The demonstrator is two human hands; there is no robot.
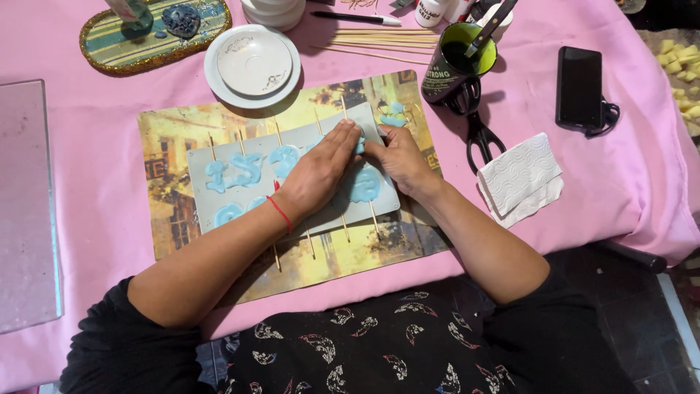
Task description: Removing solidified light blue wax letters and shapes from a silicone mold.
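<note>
At the centre of the pictured placemat (219, 124), the grey mould (211, 157) with blue shapes lies under both hands. The left hand (321, 171) presses flat and open; at its three o'clock the right hand (397, 157) pinches the mould's edge. Next likely needs gentle flexing.

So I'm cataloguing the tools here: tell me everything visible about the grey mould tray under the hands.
The mould tray is a flat, pale grey sheet, seemingly flexible, lying slightly tilted on a picture placemat over the pink cloth. Its number-shaped cavities hold light blue filling, and thin wooden sticks poke out along both long edges. The left hand lies flat across it; the right hand presses its right end.
</note>
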